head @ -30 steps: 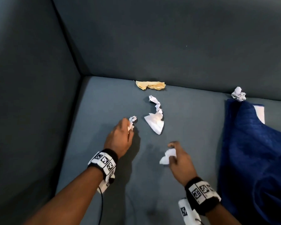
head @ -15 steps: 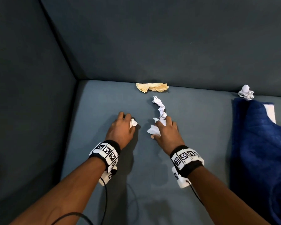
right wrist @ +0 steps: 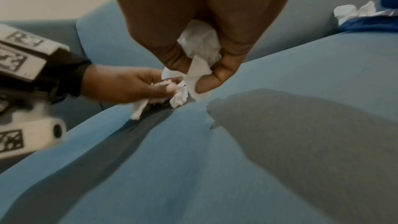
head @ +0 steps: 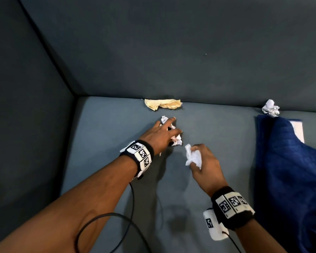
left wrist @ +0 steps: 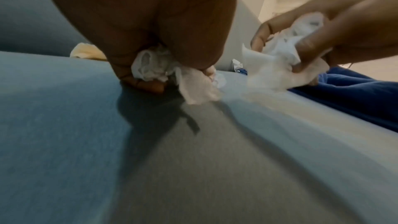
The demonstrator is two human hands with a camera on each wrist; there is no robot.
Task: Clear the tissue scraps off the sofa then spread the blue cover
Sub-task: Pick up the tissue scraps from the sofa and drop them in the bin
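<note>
White scraps were gripped in both hands: left hand (head: 162,133) gathering scraps (head: 176,139) on the sofa (head: 102,143), right hand (head: 204,161) clutching a wad (head: 192,157). Beyond the hands, a yellow scrap (head: 162,104) and a white ball (head: 270,107) remained. The cover (head: 290,170) lay bunched rightward, unspread.

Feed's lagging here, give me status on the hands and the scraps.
Left hand gathering white scraps on the seat. Right hand holds a white tissue wad. Yellow scrap and white wad by the backrest remain. Blue cover still bunched.
</note>
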